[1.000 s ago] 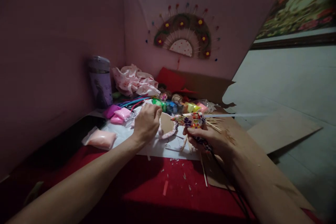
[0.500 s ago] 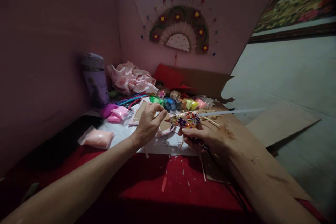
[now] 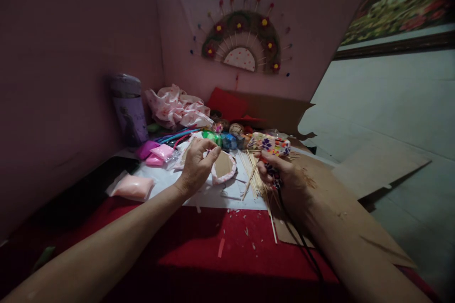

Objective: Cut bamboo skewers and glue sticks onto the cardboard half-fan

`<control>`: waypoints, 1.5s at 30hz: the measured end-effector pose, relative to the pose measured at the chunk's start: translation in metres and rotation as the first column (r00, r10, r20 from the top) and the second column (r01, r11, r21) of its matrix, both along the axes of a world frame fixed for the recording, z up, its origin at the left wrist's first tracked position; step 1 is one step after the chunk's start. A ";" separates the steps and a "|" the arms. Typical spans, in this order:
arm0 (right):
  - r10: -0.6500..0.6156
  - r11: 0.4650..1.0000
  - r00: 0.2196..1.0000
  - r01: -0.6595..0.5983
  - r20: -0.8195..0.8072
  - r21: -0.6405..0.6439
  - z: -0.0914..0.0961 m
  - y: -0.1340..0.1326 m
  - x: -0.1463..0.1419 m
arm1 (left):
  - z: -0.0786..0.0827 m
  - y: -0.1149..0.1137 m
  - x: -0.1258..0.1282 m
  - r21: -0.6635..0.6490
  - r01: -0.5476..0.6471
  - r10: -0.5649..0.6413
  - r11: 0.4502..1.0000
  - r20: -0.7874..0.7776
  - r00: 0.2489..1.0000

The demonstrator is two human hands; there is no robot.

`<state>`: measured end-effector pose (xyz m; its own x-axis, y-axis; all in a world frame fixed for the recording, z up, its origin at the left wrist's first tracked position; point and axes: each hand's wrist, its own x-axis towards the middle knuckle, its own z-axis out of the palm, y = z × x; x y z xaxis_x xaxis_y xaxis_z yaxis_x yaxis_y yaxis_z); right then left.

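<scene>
In my right hand (image 3: 275,170) is a flower-patterned hot glue gun (image 3: 268,143), my fingers wrapped around its handle and its cord trailing down past my wrist. My left hand (image 3: 199,158) is raised over the white paper (image 3: 204,196), thumb and fingertips pinched together; whatever they hold is too small to make out. Just right of it lies a round cardboard piece with a pink-and-white fabric edge (image 3: 223,166). Thin wooden sticks (image 3: 254,182) are heaped below the glue gun, partly covered by my right hand.
Bags of coloured clay (image 3: 229,141) line the back, beside crumpled pink fabric (image 3: 176,106) and a purple tumbler (image 3: 128,111). A bag of peach clay (image 3: 131,185) lies left. Brown cardboard (image 3: 341,213) extends right. A decorated half-circle (image 3: 241,40) hangs on the pink panel.
The glue gun has moved right and up, away from my left hand, and its nozzle has tilted upward. The round piece and sticks show more. My left hand shifted slightly left, still pinched.
</scene>
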<state>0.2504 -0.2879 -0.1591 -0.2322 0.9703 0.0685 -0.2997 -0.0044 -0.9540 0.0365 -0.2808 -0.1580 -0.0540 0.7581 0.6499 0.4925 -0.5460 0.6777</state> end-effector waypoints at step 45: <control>-0.421 0.880 0.904 0.427 -0.076 0.208 -0.020 0.031 0.003 | -0.001 -0.096 0.166 -0.315 0.729 -0.584 0.608 -0.799 0.142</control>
